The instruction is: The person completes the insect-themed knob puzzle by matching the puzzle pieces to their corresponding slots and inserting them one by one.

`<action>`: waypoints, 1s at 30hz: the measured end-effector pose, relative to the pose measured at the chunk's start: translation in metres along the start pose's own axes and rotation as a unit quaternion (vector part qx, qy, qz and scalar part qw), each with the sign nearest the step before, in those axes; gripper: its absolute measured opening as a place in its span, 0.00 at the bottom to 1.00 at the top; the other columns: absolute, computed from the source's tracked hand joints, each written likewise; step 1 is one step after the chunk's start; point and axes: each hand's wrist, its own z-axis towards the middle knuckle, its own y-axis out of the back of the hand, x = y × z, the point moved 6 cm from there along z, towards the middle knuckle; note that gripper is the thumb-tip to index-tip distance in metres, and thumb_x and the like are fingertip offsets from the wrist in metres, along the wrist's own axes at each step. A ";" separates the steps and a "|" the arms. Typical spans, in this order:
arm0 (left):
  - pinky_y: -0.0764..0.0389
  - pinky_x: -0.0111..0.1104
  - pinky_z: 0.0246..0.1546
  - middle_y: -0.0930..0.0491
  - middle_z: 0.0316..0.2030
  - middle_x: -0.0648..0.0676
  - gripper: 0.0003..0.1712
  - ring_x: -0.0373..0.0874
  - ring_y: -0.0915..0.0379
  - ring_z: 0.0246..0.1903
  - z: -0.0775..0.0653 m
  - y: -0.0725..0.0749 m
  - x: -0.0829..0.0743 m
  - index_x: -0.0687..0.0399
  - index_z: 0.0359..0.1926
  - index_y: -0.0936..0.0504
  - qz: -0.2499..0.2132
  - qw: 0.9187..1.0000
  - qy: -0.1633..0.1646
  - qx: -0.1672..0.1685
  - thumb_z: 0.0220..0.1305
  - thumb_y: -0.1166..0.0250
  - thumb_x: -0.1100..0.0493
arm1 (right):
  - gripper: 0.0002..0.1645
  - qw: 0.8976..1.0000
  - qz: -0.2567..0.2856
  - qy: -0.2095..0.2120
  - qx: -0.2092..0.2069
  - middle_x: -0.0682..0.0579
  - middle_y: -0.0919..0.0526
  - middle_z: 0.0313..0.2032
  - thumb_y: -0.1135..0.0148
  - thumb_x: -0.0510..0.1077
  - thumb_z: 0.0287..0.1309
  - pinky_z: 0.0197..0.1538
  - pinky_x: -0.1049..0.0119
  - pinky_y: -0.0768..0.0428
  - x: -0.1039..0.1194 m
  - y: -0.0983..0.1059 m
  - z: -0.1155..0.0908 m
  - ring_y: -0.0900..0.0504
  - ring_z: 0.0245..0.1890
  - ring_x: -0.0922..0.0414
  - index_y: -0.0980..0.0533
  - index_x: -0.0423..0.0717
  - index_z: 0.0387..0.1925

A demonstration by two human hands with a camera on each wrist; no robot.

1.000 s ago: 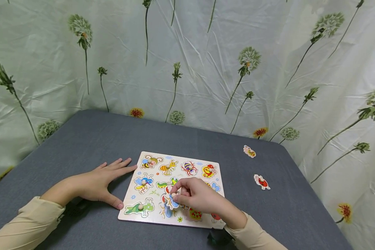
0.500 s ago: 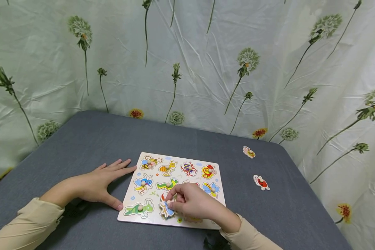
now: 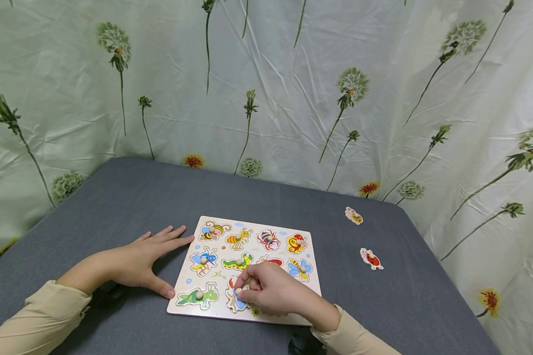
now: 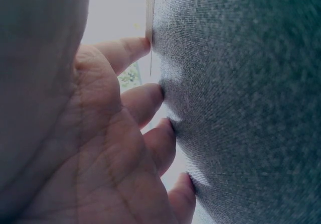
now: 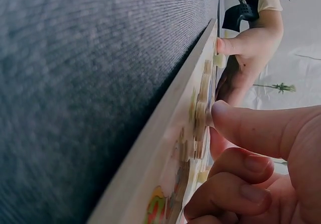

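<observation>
A wooden knob puzzle board [image 3: 184,309] with insect pieces lies on the table. My right hand [image 3: 275,288] pinches the small knob of a blue beetle-like piece with red pincers [image 3: 234,301], between thumb and forefinger. That piece lies at its outline in the bottom row; whether it sits fully down, I cannot tell. My left hand [image 3: 135,261] is spread flat, thumb and forefinger touching the board's left edge. Near the piece are a green grasshopper piece [image 3: 198,296] and a caterpillar piece [image 3: 238,262]. My right hand hides part of the lower right board.
On the grey table [image 3: 129,197], right of the board, lie a ladybug piece [image 3: 371,259] and, farther back, a pink-and-yellow bug piece [image 3: 354,216]. A flower-patterned curtain [image 3: 284,98] hangs behind the table.
My right hand has moved slightly left and toward me, lowering the blue beetle-like piece from above the board onto its outline. My left hand has stayed at the board's edge.
</observation>
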 end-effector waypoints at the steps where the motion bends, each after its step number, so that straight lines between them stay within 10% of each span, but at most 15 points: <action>1: 0.61 0.79 0.74 0.54 0.86 0.66 0.72 0.75 0.63 0.84 0.000 0.000 0.000 0.43 0.86 0.43 0.000 1.000 0.000 0.000 0.46 0.18 0.27 | 0.06 1.000 -0.002 0.000 0.000 0.62 0.33 0.16 0.29 0.38 0.67 0.22 0.75 0.40 0.000 0.000 0.000 0.38 0.15 0.67 0.16 0.52 0.35; 30: 0.62 0.79 0.74 0.54 0.86 0.66 0.72 0.76 0.63 0.84 0.000 0.000 0.000 0.44 0.86 0.43 -0.003 1.000 0.003 0.002 0.47 0.18 0.28 | 0.05 1.000 0.005 -0.019 -0.011 0.61 0.34 0.14 0.25 0.38 0.63 0.18 0.73 0.42 -0.003 0.000 0.002 0.39 0.13 0.65 0.14 0.51 0.33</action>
